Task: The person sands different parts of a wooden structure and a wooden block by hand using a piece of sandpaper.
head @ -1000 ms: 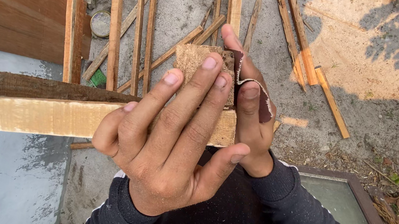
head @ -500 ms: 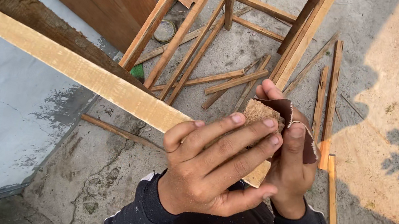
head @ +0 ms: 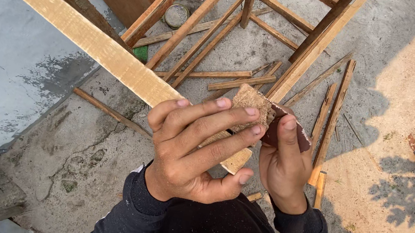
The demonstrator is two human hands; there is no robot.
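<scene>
Folded brown sandpaper (head: 269, 115) is pinched by the right hand (head: 284, 162) and the left hand's (head: 194, 147) fingers against a pale wooden batten (head: 91, 43).

The left hand (head: 197, 148) covers the near end of the long pale wooden plank (head: 81, 35) and most of the folded brown sandpaper sheet (head: 269, 115). The plank's far end runs off the left edge. The wooden frame of slats (head: 289, 18) is cut off at the top. The right hand's (head: 282, 167) palm is hidden.
</scene>
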